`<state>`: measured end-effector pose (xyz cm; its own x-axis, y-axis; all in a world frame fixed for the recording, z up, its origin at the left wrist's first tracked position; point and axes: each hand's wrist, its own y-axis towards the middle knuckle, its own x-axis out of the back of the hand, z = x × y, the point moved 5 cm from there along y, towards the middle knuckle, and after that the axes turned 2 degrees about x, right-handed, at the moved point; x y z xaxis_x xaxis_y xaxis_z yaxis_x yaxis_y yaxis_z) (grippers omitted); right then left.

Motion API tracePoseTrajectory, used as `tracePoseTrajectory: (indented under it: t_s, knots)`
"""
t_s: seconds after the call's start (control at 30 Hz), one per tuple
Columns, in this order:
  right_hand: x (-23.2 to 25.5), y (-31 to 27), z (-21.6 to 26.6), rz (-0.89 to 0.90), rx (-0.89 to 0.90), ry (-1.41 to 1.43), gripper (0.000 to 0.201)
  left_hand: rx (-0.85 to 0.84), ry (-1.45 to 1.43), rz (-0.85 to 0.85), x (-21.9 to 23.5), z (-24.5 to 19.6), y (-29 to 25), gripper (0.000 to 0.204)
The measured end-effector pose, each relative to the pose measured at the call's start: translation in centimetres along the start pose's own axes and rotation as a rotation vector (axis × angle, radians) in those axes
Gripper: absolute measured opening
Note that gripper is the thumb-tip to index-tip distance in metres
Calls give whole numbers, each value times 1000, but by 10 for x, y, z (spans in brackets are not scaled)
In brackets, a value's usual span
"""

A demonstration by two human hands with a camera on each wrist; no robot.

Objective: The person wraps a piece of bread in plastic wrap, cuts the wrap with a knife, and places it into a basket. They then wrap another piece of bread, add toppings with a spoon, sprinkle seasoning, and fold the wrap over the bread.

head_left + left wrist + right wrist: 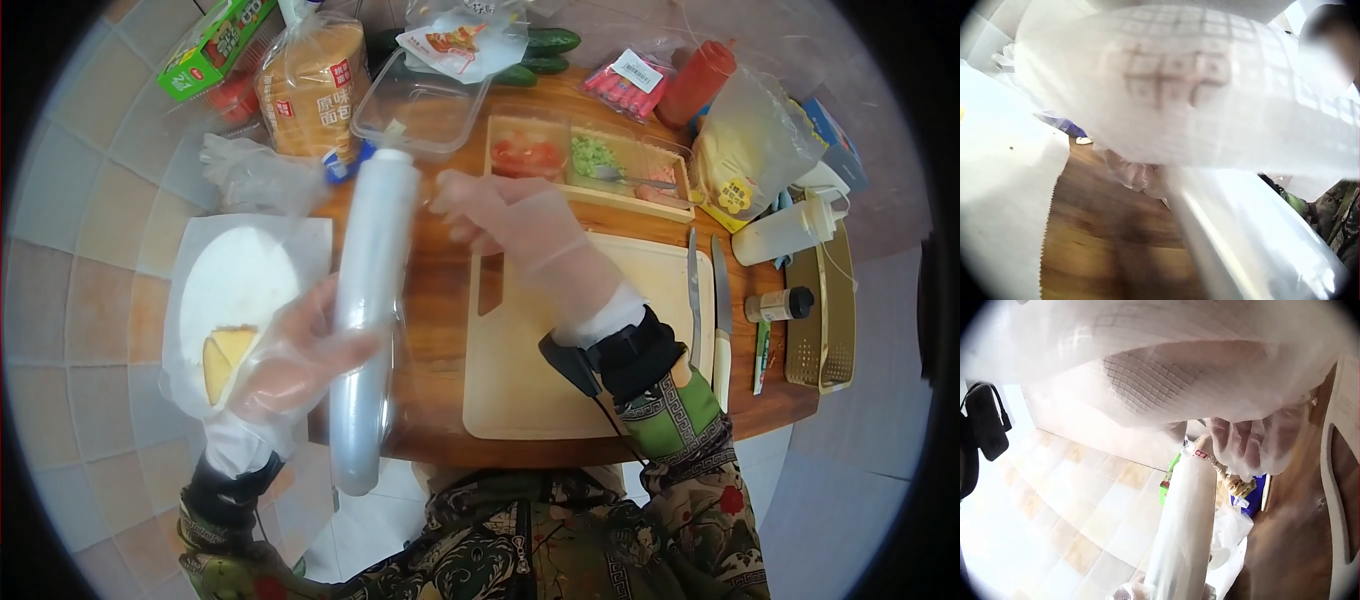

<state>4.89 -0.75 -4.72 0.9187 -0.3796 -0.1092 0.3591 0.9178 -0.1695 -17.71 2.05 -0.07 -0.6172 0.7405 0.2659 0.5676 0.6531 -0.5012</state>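
My gloved left hand (pixel 300 350) grips a long roll of plastic wrap (pixel 372 300), thumb across its front. The roll stands nearly upright in the head view, its lower end past the table's front edge. To the right of its upper end is my gloved right hand (pixel 520 225), fingers bent toward the roll. Thumb and fingers stand apart in the right wrist view, with the roll's end (pixel 1194 469) just beyond them. Left of the roll, a yellow wedge with a browned edge (pixel 226 362) lies on white paper (pixel 310 240), partly behind the left hand.
A cutting board (pixel 560 400) lies at right, with two knives (pixel 722 300) along its right side. Behind it sits a divided tray (pixel 600 202) of chopped food. Bagged bread (pixel 312 95), a clear tub (pixel 420 110) and cucumbers (pixel 550 42) stand at the back; a squeeze bottle (pixel 785 232) is at right.
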Motion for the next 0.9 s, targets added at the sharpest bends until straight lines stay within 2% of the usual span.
tracePoseTrajectory:
  t_s: [0.07, 0.13, 0.23, 0.33, 0.43, 0.67, 0.77, 0.9]
  knots:
    - [-3, -1, -3, 26, -9, -31, 34, -2, -11, 7, -3, -2, -2, 53]
    - [-6, -1, -3, 78, 65, 15, 33, 23, -43, 22, -5, -2, -4, 55]
    - [-7, 0, -4, 70, 94, 30, 31, 51, -4, 9, -8, -6, -6, 56]
    - [-7, 2, -5, 76, 115, 38, 28, -4, -24, 14, -7, -1, -5, 56]
    - [-8, 2, -7, 120, 127, 114, 25, 18, -65, 24, -9, -4, -7, 56]
    - [14, 5, 2, 43, 138, 65, 25, -22, 18, -6, 0, 6, -3, 55]
    - [15, 4, 3, 110, 120, 133, 29, 17, 33, -17, 2, 5, -2, 55]
    - [2, -6, 7, 57, -68, 138, 34, 26, 10, -3, 0, 2, -3, 56]
